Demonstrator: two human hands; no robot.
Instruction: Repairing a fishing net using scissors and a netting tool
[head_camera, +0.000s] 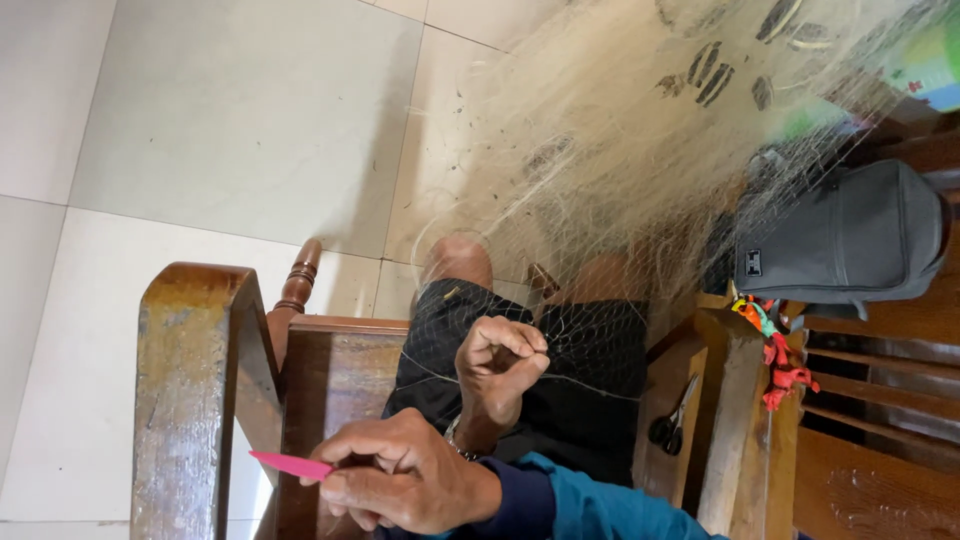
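Now pinching fishing net twine in right hand; gripping pink netting needle in left hand, just below.

I see the fishing net, pale fine mesh, heaped on the tiled floor beyond my grip and draped back over my lap, one strand taut under my pinching fingers. The pink netting needle, flat and narrow, juts out sideways from my other fist.

Two hands, one pink netting needle, one fishing net, one pair of scissors, one grey bag.
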